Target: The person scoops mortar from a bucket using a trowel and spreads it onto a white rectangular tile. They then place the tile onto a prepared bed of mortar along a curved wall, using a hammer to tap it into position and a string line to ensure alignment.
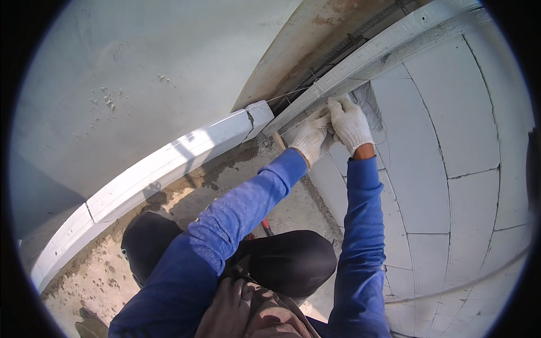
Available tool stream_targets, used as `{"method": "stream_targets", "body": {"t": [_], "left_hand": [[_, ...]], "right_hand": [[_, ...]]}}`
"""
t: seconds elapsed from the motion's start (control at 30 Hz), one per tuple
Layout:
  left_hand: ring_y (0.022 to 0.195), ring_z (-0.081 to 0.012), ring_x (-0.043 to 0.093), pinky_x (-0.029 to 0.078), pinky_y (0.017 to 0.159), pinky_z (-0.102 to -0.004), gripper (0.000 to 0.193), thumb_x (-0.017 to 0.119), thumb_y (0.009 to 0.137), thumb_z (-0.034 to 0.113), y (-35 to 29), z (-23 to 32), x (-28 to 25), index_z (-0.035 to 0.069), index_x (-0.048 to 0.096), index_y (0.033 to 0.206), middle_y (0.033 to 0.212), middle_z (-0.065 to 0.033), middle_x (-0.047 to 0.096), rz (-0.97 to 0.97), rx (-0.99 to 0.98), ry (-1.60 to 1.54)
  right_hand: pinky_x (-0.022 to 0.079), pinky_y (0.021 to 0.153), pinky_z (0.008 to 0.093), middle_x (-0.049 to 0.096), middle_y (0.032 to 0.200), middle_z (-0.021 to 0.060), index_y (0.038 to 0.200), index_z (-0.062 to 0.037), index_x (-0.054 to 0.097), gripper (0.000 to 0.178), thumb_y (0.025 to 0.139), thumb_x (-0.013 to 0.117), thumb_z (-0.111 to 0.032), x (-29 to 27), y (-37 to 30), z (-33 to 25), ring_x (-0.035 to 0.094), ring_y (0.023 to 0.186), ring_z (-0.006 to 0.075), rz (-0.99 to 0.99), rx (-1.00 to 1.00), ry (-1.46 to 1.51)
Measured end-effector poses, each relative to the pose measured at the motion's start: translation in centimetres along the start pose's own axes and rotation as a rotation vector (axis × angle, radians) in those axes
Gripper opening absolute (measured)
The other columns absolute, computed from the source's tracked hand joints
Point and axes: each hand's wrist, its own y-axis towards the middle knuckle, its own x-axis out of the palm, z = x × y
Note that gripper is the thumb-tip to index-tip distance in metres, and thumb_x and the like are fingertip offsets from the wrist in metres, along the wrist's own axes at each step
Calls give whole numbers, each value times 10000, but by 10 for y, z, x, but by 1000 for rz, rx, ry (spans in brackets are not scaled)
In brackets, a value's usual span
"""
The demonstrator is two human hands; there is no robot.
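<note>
My left hand (pixel 313 135) and my right hand (pixel 350 123) wear white knit gloves and meet against the block wall (pixel 420 158). The fingers of both are bent and closed together, just beside a long pale ledge (pixel 360 59). Whatever sits between the fingertips is hidden by the gloves. A patch of grey mortar (pixel 369 106) marks the wall close to my right hand. Thin line or thread hangs in a loose curve near my right wrist. Another thin string (pixel 282 97) stretches over the end of the low white block course (pixel 169 155).
Steel bars (pixel 352 42) lie in the gap beyond the ledge. A smooth grey wall (pixel 141 62) rises at the left. Rough concrete floor (pixel 197 203) surrounds my bent knees (pixel 287 262). A red-handled item (pixel 266 226) shows by one knee. A cable (pixel 468 286) crosses the lower right.
</note>
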Motion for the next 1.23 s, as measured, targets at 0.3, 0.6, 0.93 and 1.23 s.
{"method": "stream_targets", "body": {"t": [0.3, 0.6, 0.93, 1.23], "left_hand": [[1217, -145, 665, 572, 1008, -312, 443, 656, 1098, 192, -15, 16, 3, -28, 595, 1478, 1374, -87, 681, 15, 85, 436], [922, -148, 735, 587, 736, -287, 391, 692, 1036, 133, -38, 51, 1, -20, 696, 1395, 1190, -92, 747, 113, 44, 727], [705, -106, 535, 494, 655, -293, 304, 631, 1067, 251, -25, 87, -7, 38, 765, 1238, 896, 6, 644, 220, -40, 867], [894, -184, 756, 533, 694, -352, 238, 741, 908, 274, 32, 41, -25, 169, 799, 1113, 976, 47, 771, 7, 354, 1788]], "right_hand": [[593, 952, 491, 792, 1122, 222, 1191, -110, 818, 415, 1005, 619, -423, -8, 2, -15, 761, 1057, 405, -2, -183, -607], [610, 778, 443, 788, 1020, 210, 1232, -79, 782, 278, 1026, 633, -191, -4, 3, 2, 760, 782, 378, -44, -75, -130], [597, 731, 518, 776, 881, 165, 1164, -244, 777, 181, 1028, 661, -215, 42, -30, 9, 755, 829, 420, 408, -433, -476], [610, 842, 472, 804, 1074, 132, 1272, -190, 759, 247, 1084, 607, -245, 25, 4, 48, 770, 973, 379, 372, -477, -497]]}}
